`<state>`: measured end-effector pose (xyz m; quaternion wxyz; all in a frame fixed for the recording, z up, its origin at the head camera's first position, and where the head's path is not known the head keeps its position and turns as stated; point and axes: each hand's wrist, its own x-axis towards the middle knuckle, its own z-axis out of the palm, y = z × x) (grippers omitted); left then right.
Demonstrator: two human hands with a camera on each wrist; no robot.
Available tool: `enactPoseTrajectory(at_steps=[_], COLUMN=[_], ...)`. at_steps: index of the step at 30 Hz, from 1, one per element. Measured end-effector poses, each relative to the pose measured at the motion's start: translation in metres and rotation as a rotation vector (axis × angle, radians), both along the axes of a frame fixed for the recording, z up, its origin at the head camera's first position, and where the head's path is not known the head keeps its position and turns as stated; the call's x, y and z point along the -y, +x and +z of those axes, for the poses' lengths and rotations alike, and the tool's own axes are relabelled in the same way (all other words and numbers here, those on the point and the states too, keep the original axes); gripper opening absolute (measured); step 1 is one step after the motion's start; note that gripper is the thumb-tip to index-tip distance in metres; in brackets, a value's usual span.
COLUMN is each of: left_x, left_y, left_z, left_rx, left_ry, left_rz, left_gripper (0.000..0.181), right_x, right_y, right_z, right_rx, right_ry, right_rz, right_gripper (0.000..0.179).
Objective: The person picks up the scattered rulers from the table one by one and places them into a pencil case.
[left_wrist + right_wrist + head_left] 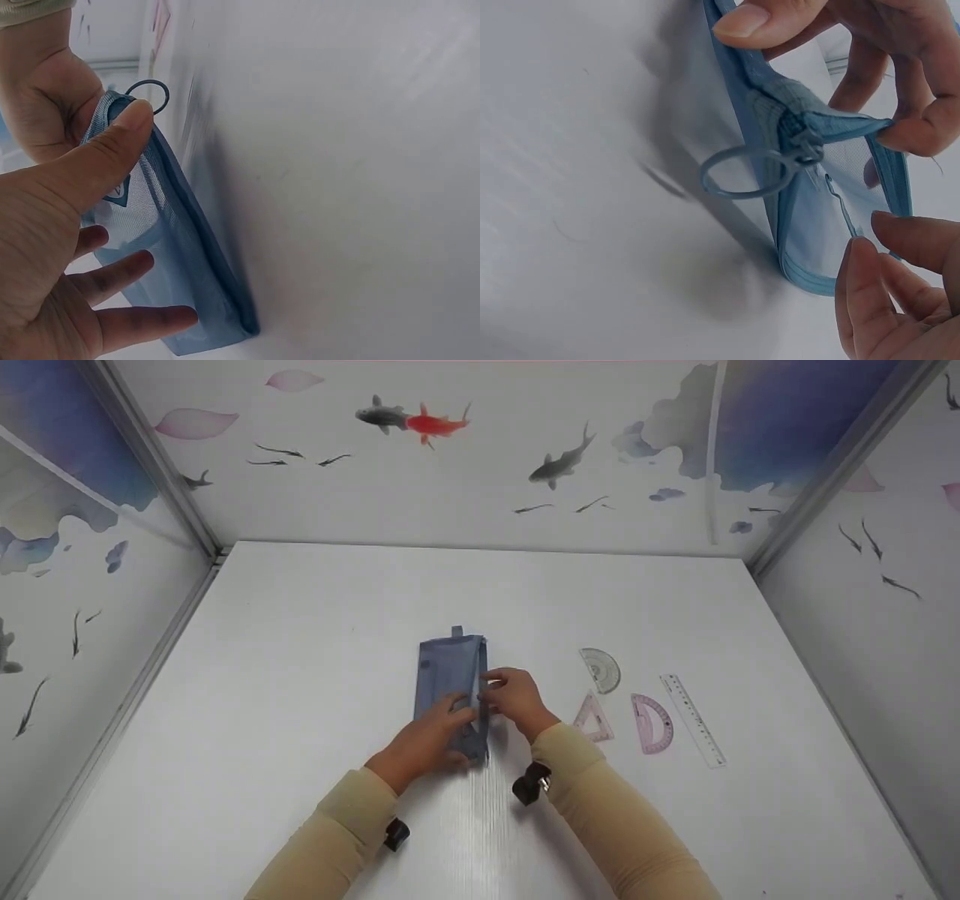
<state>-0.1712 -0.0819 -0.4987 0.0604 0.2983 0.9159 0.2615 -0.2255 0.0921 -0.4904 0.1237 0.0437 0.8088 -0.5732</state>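
A blue zip pencil pouch (442, 671) with a mesh side stands near the table's middle, its zipped mouth spread apart and a ring pull (742, 172) hanging at one end. My left hand (427, 735) holds the mouth edge; its thumb (124, 150) lies along the zip side, the other fingers spread beside the mesh. At the opening, my right hand (517, 697) pinches a thin, wire-like piece (841, 206) between thumb and fingertips; I cannot tell what it is. That piece reaches inside the pouch mouth in the right wrist view.
Right of the hands lie a clear protractor (602, 669), a pink set square (595, 721), a pink protractor (651, 724) and a clear ruler (694, 720). White panels with painted fish enclose the white table (300, 607) at back and sides.
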Motion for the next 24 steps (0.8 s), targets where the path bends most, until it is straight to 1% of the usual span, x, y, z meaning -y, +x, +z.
enactPoseTrajectory(at_steps=[6, 13, 21, 24], left_x=[0.000, 0.000, 0.002, 0.002], left_y=[-0.001, 0.001, 0.000, -0.001], left_z=[-0.003, -0.002, -0.006, -0.007], left_rx=[0.004, 0.002, -0.012, -0.009], left_ry=[0.002, -0.038, -0.032, -0.032], left_rz=[0.005, 0.017, 0.007, 0.011], left_gripper=[0.064, 0.059, 0.058, 0.059], right_x=[-0.004, -0.009, -0.019, -0.024], right_y=[0.000, 0.000, 0.000, 0.000], right_z=[-0.001, 0.000, 0.001, 0.003], right_rx=[-0.017, -0.033, -0.027, -0.040], right_ry=[-0.029, -0.046, -0.078, -0.063], right_rz=[-0.017, -0.013, -0.017, -0.019], right_gripper=[0.036, 0.037, 0.039, 0.040])
